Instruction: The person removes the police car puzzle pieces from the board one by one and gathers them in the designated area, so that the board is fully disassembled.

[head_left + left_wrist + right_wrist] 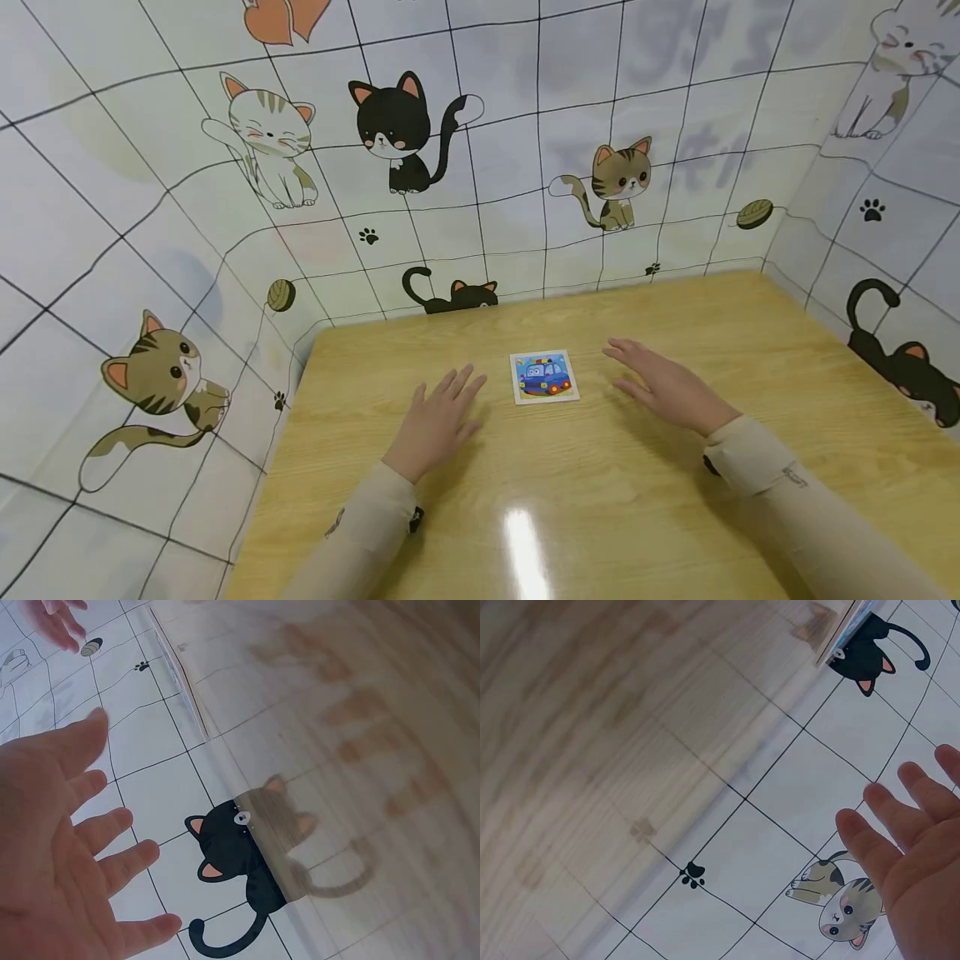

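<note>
A small square picture board (544,377) with a white border and a blue cartoon car lies flat on the table. To its left my left hand (438,421) is held with fingers extended and apart, touching nothing that I can see. On the other side, my right hand (667,385) is likewise held with extended fingers, palm turned inward. The left wrist view shows the fingers of the left hand (67,847) spread, with the board's thin edge (180,675) beyond. In the right wrist view the right hand (922,847) holds nothing, and the board's edge (847,631) shows at the top.
A glossy wood-grain table (637,517) spreads under both hands, with a bright light reflection near its front. White wall covering (510,167) with black grid lines and cartoon cats borders the table at the back and on both sides.
</note>
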Demonstrator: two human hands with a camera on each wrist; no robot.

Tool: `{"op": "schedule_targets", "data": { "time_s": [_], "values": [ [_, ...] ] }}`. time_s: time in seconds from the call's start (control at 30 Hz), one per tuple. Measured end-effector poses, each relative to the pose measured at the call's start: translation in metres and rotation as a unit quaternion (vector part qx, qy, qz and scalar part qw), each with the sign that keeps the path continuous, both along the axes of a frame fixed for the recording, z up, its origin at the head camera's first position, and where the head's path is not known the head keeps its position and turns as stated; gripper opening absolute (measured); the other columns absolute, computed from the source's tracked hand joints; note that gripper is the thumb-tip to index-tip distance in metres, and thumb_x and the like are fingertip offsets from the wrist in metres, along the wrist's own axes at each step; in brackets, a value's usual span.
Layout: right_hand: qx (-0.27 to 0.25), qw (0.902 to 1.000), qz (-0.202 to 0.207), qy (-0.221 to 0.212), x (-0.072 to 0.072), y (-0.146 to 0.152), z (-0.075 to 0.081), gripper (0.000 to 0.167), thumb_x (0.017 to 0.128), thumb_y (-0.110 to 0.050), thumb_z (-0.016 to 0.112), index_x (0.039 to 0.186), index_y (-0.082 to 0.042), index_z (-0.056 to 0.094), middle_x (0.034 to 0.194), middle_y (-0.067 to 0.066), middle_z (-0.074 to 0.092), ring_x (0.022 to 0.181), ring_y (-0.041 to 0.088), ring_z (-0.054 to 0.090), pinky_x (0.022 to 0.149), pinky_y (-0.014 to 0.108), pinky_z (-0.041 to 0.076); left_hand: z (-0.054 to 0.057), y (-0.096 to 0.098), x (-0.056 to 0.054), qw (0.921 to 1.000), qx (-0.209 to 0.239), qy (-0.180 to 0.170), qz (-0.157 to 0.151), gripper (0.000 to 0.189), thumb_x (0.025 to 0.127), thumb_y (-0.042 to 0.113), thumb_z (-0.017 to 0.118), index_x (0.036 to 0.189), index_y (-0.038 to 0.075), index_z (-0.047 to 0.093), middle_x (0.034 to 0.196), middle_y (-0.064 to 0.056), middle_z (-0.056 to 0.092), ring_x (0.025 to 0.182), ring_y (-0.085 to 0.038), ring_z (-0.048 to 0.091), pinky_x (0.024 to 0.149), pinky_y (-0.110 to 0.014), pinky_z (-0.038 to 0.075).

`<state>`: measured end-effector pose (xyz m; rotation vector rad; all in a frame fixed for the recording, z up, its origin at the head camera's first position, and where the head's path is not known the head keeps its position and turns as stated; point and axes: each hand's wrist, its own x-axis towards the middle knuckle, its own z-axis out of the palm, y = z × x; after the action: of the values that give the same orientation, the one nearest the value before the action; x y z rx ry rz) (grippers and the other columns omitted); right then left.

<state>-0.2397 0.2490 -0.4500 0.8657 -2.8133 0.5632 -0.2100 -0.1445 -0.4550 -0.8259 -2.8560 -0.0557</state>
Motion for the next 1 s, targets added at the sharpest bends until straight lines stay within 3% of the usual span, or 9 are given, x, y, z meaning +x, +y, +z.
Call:
{"op": "schedule_targets", "data": {
  "time_s": [0.17,0.3,0.5,0.73,1.0],
  "values": [
    [0.001,0.9995,-0.021,-0.025,-0.002,-0.004,-0.001,0.051,0.105,-0.028,0.057,0.149,-0.004,0.05,0.145,0.019,0.055,0.127,0.04,0.057,0.104,0.058,0.044,0.002,0.005,-0.004,0.9999,0.012,0.01,-0.004,0.061,0.1,0.038,0.065,0.153,0.016,0.046,0.154,-0.008,0.048,0.137,-0.028,0.05,0.099,-0.059,0.047],
    [0.0,0.9991,-0.029,-0.03,-0.007,-0.008,-0.002,0.047,0.104,-0.024,0.059,0.146,-0.004,0.054,0.137,0.017,0.063,0.115,0.035,0.065,0.096,0.056,0.05,0.0,0.011,-0.01,0.9999,0.013,-0.006,-0.003,0.052,0.101,0.037,0.064,0.147,0.017,0.054,0.147,-0.005,0.055,0.132,-0.025,0.054,0.096,-0.056,0.05],
    [0.002,0.9984,-0.028,-0.049,-0.018,-0.018,-0.004,0.043,0.104,-0.022,0.06,0.143,-0.004,0.057,0.128,0.015,0.067,0.109,0.031,0.067,0.091,0.053,0.053,-0.002,0.022,-0.017,0.9992,0.004,-0.04,-0.004,0.043,0.103,0.038,0.06,0.142,0.019,0.06,0.143,-0.002,0.059,0.129,-0.024,0.057,0.096,-0.054,0.05],
    [-0.015,0.997,-0.018,-0.074,-0.031,-0.03,-0.006,0.039,0.103,-0.018,0.061,0.138,-0.002,0.06,0.12,0.015,0.07,0.1,0.026,0.068,0.084,0.047,0.056,-0.001,0.036,-0.027,0.9986,-0.006,-0.05,-0.013,0.039,0.104,0.039,0.058,0.137,0.019,0.064,0.135,-0.001,0.066,0.122,-0.023,0.063,0.095,-0.049,0.052],
    [-0.017,0.9922,-0.025,-0.121,-0.045,-0.039,-0.012,0.03,0.103,-0.016,0.061,0.127,0.001,0.066,0.119,0.015,0.069,0.1,0.027,0.066,0.086,0.047,0.055,-0.003,0.048,-0.035,0.9968,-0.023,-0.075,-0.015,0.039,0.104,0.04,0.058,0.136,0.019,0.065,0.136,0.0,0.065,0.123,-0.023,0.062,0.095,-0.048,0.052]
  ]
}}
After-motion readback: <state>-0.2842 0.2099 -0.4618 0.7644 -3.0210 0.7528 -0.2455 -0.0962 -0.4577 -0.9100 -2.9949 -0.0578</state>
